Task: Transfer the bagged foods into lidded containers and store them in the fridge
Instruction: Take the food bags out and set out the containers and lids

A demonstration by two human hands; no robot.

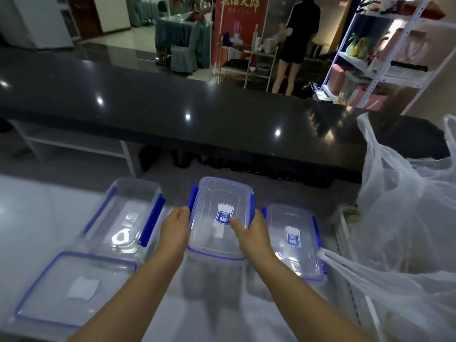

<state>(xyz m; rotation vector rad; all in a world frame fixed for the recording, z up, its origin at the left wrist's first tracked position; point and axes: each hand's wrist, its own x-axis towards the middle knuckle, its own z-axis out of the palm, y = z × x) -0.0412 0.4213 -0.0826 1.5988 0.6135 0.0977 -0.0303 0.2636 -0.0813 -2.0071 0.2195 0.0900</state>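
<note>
A: What takes up the most room?

B: The long black glossy counter (pixel 172 104) running across the back, then the pale worktop (pixel 37 218) in front of the person. At the right edge of that worktop sits a big heap of thin translucent plastic bags (pixel 404 218); what they hold cannot be made out.

A: And the containers?

B: Three clear boxes with blue latches. The open container (pixel 128 213) stands at the left with no lid on; its separate lid (pixel 79 287) lies flat just in front of it, nearer the person. The middle container (pixel 219 218) has its lid on, and so does the right container (pixel 296 240), which stands just beside it and touches a bag handle at its near right corner.

A: What are the hands doing?

B: Both are on the middle container. The left hand (pixel 176 225) is against its left side with the fingers curled round the edge by the blue latch. The right hand (pixel 249 230) grips the right side, thumb lying on top of the lid near the blue label (pixel 224 213), fingers wrapped over the latch.

A: Anything behind?

B: A person in dark clothes (pixel 296 40) stands beyond the counter, facing away, near a white metal shelf rack (pixel 385 53).
</note>
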